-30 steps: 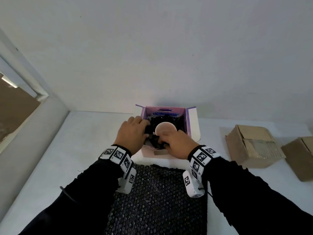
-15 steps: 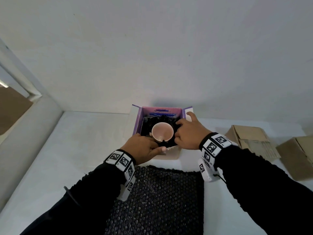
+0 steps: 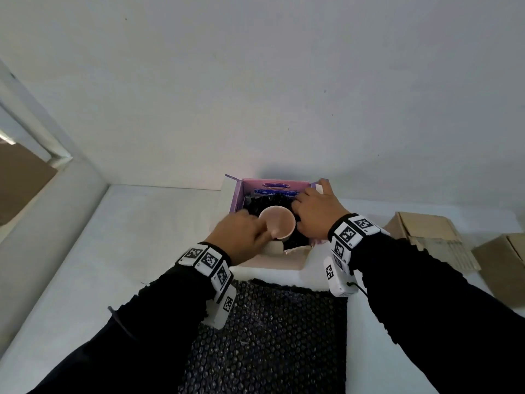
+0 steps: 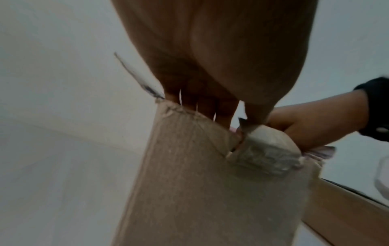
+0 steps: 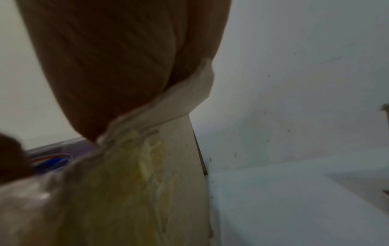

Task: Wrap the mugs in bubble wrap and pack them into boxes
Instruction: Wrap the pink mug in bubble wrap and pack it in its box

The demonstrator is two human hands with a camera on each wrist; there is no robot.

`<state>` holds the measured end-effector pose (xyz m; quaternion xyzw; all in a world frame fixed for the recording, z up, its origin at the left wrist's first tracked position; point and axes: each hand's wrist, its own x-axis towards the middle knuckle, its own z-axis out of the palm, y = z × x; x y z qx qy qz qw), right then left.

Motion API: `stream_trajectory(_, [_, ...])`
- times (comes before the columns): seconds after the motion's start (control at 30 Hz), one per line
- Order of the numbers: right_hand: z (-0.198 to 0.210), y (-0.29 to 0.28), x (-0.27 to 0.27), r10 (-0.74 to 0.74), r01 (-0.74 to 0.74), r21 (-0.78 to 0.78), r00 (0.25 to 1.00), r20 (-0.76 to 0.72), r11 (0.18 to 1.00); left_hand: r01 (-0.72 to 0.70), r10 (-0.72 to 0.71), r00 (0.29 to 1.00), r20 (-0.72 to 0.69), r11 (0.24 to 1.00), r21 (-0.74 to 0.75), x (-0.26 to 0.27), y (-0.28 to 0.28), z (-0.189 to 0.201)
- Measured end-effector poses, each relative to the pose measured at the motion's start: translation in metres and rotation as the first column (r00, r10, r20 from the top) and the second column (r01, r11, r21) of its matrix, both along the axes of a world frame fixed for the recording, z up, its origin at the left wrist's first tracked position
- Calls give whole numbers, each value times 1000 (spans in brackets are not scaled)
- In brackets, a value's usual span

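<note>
**Mug seated in its box, flaps not yet closed**

Largest risk: the open purple-lined cardboard box on the white tabletop could skid toward the wall or buckle if both hands press down unevenly on its walls. Next, the crumpled black bubble wrap stands loose around the mug, so it could ride up and jam the flaps. Smallest: the torn near flap may tear further.

The pale pink ceramic mug sits upright in the middle of the box, mouth up, rim bare, wrap around its sides.

The left hand curls over the box's near-left edge, thumb at the mug's rim; the right hand grips the box's right wall.
</note>
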<state>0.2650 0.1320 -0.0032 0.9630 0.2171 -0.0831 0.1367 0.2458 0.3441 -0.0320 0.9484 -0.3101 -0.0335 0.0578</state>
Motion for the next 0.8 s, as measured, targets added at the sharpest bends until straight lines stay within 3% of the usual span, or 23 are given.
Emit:
stream_trajectory(0.07, [-2,2,3,1,-1,-23,1000,1,1000,-53,44,991,130,996,70,10,4,3])
stream_trajectory(0.2, [-8,3,6,-80,72,-68,987,-137,995,-78,74,997,29,981,176,16,6,3])
stream_trajectory(0.33, [-4,3,6,-30,30,-12,1000,2,999,-86,76,995,68,986,146,9,7,-2])
stream_trajectory(0.43, [-5,1,0,-10,6,67,998,60,998,16,-24,984,175,999,46,0,6,-9])
stream_trajectory(0.63, [-12,-5,-21,-38,43,85,997,-60,995,66,-72,997,25,981,183,-21,0,-14])
stream_trajectory(0.7, [-11,-7,-32,-38,37,137,999,4,990,52,-56,998,13,980,191,-26,1,-7])
stream_trajectory(0.8, [-12,-11,-61,-68,-33,336,957,283,941,-13,8,996,87,998,58,-36,4,0])
